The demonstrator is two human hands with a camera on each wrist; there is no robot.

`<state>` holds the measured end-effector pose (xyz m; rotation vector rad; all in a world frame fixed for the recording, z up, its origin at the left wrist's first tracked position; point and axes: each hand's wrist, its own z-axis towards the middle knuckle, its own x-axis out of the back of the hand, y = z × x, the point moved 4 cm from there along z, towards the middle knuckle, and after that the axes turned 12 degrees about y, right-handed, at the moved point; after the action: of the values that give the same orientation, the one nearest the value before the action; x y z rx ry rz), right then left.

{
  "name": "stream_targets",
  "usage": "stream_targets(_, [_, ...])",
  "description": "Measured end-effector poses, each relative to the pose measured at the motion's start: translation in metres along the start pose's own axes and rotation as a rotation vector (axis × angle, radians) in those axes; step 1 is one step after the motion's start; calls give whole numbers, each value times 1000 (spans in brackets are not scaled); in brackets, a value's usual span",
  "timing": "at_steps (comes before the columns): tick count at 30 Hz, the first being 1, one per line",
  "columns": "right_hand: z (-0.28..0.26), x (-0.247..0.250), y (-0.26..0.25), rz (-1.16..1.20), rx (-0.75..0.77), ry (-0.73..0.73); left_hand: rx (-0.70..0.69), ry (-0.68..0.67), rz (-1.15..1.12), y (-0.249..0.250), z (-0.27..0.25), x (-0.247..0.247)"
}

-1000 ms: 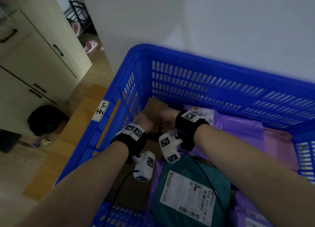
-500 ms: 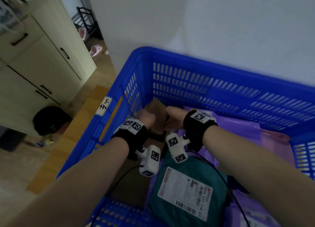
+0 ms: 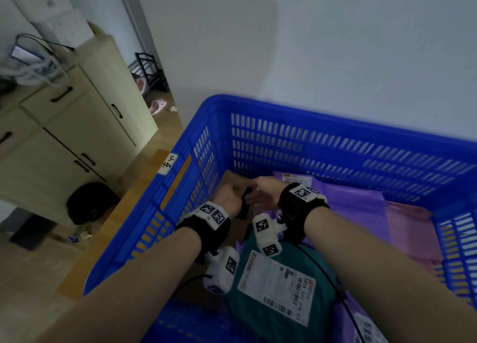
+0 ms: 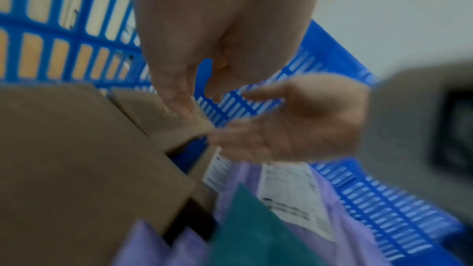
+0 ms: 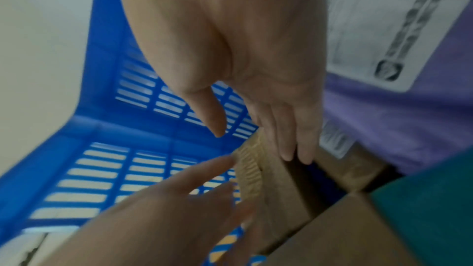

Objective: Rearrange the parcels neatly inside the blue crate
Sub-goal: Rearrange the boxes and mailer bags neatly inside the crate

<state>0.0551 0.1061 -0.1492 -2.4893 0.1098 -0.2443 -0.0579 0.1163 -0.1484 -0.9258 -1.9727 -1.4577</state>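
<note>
Change: a second ago both hands were closed round the small cardboard box [image 3: 233,181] in the crate's far left corner; now they have lifted off it, and the head view takes in more wall and room.
Left hand [image 3: 228,197]: fingers loosely spread and holding nothing, its fingertips just beside the box's top edge in the right wrist view.
Right hand [image 3: 262,190]: palm out and fingers nearly straight, empty, fingertips at the box's raw corrugated edge; whether they touch it is lost in blur.
Meaning for the task: the box looks placed, standing against the corner walls, so this parcel seems settled and the hands are free for the next one.
Parcels: all inside the blue crate [image 3: 335,126]. A larger cardboard box [image 4: 76,159] lies nearer the person along the left side; a teal mailer bag [image 3: 278,288] with a white label lies on top in the middle; purple mailer bags [image 3: 356,203] fill the far right, with a pink bag [image 3: 410,229] beside them.
Surface: the crate appears to rest on a wooden floor [image 3: 144,188], close to a white wall [image 3: 335,46].
Room: a cream cabinet [image 3: 85,126] with black handles stands at left, a dark round object [image 3: 90,203] at its foot, and pink slippers [image 3: 158,105] in the doorway beyond.
</note>
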Motion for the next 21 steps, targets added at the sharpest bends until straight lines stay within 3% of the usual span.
stream_targets(12, [21,-24,9,-151,-44,43,166,-63,230,-44,28,6])
stream_targets(18, [32,-35,4,-278,-26,48,214,-113,279,-44,37,-3])
stream_targets(21, [33,-33,-1,-298,-30,26,206,-102,182,-41,39,-3])
